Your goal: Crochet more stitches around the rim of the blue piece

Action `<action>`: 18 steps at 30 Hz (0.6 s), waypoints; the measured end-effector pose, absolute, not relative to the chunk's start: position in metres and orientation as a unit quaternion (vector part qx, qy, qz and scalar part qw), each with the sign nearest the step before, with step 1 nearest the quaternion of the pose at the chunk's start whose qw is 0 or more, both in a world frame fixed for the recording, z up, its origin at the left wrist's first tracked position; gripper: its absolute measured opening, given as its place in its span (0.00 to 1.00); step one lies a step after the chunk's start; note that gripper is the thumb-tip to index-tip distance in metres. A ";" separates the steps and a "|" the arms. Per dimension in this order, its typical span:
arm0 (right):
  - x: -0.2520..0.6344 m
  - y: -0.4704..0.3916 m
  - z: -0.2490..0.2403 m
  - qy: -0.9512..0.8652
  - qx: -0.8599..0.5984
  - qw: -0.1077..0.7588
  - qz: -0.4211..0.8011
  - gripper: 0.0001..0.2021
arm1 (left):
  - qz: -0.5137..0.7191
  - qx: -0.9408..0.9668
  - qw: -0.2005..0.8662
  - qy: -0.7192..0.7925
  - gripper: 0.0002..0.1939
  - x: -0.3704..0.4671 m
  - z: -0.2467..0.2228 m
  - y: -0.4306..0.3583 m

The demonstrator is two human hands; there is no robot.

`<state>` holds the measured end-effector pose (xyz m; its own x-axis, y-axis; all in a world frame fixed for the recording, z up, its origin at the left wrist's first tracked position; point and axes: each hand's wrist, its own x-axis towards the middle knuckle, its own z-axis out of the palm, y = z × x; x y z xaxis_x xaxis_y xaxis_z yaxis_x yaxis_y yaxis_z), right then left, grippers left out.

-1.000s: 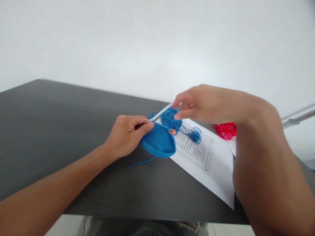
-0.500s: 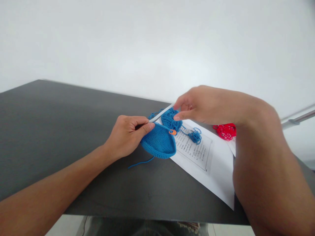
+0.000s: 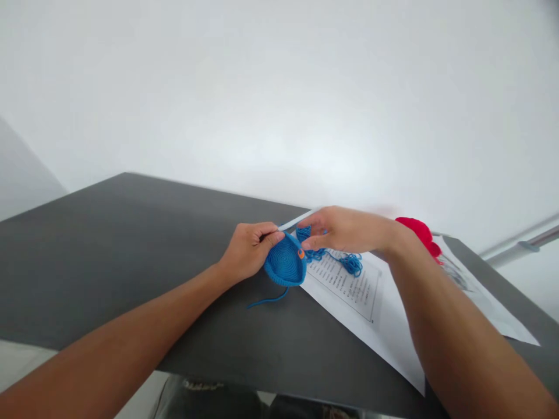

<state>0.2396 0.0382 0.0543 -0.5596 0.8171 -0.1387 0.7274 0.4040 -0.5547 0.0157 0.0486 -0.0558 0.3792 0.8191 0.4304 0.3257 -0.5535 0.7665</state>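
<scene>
My left hand (image 3: 251, 250) pinches the upper rim of a round blue crochet piece (image 3: 286, 262), thumb in front. A light-coloured crochet hook (image 3: 297, 219) sticks out from that pinch, up and to the right. An orange stitch marker (image 3: 301, 254) hangs on the piece's right edge, and a blue yarn tail (image 3: 266, 301) trails below onto the table. Just right of the piece, my right hand (image 3: 329, 230) hovers by the hook with thumb and fingers apart. Behind its fingers a blue yarn ball (image 3: 303, 234) is partly hidden.
A printed sheet (image 3: 393, 326) lies on the dark table (image 3: 183, 215), with a small blue yarn bundle (image 3: 351, 265) on it. Red crochet work (image 3: 417, 230) and a second sheet (image 3: 489, 314) are farther right. A pale wall (image 3: 262, 87) rises behind the table.
The view has shifted, so the table sits lower and more of the red work and second sheet shows. My right hand has come lower and closer to the crochet piece, covering part of the yarn ball.
</scene>
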 end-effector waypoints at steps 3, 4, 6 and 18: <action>0.240 0.032 0.040 -0.812 -0.435 0.134 0.365 0.17 | 0.401 0.786 0.299 0.363 0.14 0.012 -0.058 0.049; 0.241 0.028 0.035 -0.802 -0.427 0.156 0.386 0.20 | 0.396 0.789 0.300 0.361 0.15 0.011 -0.059 0.049; 0.242 0.020 0.026 -0.780 -0.412 0.204 0.423 0.25 | 0.387 0.795 0.302 0.357 0.17 0.009 -0.059 0.047; 0.205 0.008 -0.045 -0.586 -0.454 0.489 0.461 0.18 | 0.367 0.785 0.349 0.356 0.19 0.019 -0.055 0.034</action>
